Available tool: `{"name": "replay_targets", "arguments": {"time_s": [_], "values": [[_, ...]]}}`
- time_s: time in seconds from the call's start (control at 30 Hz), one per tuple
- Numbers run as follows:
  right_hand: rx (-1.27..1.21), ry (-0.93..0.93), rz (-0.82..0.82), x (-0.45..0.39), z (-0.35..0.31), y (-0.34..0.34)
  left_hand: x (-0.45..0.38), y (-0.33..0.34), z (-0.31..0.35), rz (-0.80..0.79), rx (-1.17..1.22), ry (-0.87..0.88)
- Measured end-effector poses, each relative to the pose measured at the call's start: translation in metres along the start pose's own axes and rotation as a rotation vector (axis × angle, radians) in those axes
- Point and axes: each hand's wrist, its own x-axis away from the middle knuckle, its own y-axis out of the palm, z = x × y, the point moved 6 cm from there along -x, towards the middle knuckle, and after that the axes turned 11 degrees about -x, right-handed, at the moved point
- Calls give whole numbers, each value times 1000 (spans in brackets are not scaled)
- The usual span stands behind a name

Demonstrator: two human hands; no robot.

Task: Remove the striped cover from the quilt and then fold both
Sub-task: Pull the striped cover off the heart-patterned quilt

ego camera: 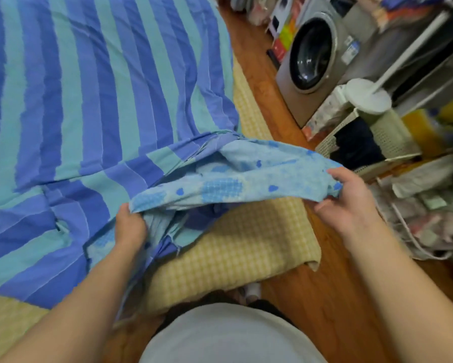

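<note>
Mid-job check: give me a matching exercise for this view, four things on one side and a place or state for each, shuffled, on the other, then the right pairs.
Things:
1. striped cover
2. quilt
3. left hand
4. washing machine

Places or states:
A. stands on the wooden floor, far right of the bed
B. grips the near left end of the pulled-out patterned cloth
C. spread flat over most of the bed
D. light blue with darker spots, partly drawn out of the opening and stretched between both hands

Pairs: 1-C, 2-D, 3-B, 4-A. The right hand grips the quilt's other end.
</note>
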Motion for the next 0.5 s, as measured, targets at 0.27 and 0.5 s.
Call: {"name": "replay_targets", "arguments": {"time_s": [0.27,0.5], "values": [[57,-59,289,-34,3,-86,19,-57,96,-373,-1012,774],[95,-157,272,-57,-40,-110,101,52,40,-545,-1176,726]]}}
